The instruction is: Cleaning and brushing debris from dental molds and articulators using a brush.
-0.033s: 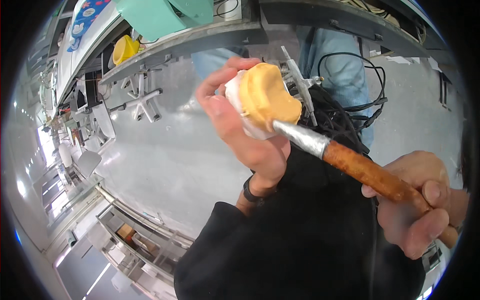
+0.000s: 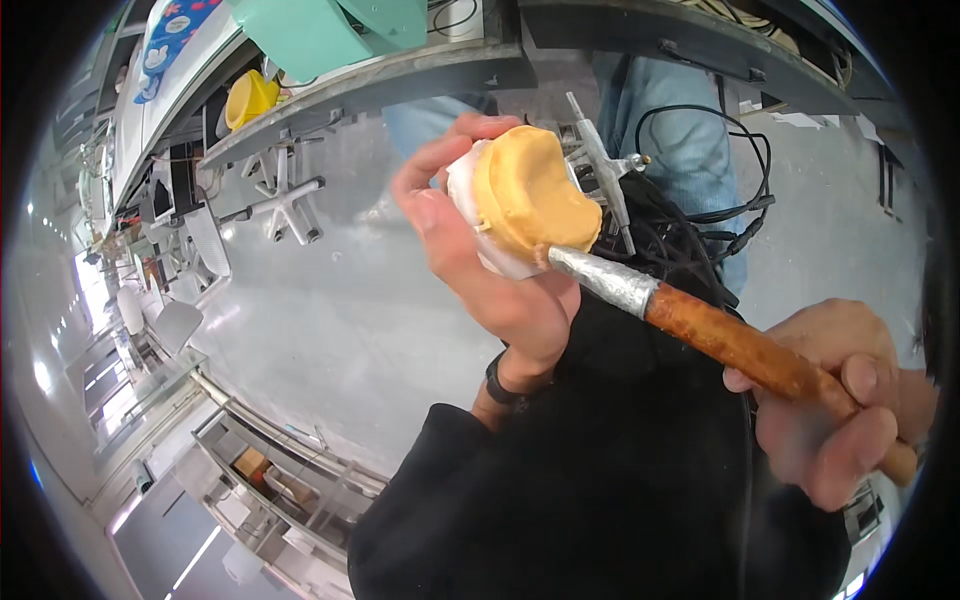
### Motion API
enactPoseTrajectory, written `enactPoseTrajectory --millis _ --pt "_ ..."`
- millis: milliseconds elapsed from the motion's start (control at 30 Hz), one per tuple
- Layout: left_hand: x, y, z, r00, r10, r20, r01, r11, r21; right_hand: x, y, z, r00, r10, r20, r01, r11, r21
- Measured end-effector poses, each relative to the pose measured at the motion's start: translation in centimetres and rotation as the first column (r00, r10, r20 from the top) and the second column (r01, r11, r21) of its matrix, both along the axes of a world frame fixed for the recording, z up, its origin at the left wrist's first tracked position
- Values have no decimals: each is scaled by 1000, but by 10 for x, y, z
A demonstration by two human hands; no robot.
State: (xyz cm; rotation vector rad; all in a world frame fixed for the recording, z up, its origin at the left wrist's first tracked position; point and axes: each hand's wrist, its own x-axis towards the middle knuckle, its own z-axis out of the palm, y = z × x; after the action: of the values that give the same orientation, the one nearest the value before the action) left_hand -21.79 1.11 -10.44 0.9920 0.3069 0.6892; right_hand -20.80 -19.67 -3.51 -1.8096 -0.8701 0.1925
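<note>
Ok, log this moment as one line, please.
left hand: holds yellow-and-white block | right hand: grips brown-handled metal tool | tool tip: at block's lower yellow edge, seemingly touching | nearby: black cables

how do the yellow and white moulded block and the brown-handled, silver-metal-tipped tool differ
The yellow and white moulded block is squat and irregular; the brown-handled, silver-metal-tipped tool is long and slender. The block is in the left hand, the tool in the right hand. Both are held in mid-air.
</note>
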Motion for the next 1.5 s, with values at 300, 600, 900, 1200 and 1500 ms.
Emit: enactPoseTrajectory --millis 300,600,900,1200,1500 --pt "-3 -1 2 971 -228 78 241 914 -327 5 25 -17 905 -95 414 69 995 78" --pt "-1 3 6 868 -379 320 491 558 -669 18 19 -31 520 -108 847 236 972 -21" --pt "-3 10 10 823 -463 329 543 472 -694 10 41 -23 964 -266 -3 231 832 505" --pt "-3 17 11 859 -411 305 500 544 -673 9 38 -20 953 -300 -32 283 851 442" --pt "-5 15 11 946 -322 30 285 786 -549 12 3 -46 352 -182 918 314 947 67"
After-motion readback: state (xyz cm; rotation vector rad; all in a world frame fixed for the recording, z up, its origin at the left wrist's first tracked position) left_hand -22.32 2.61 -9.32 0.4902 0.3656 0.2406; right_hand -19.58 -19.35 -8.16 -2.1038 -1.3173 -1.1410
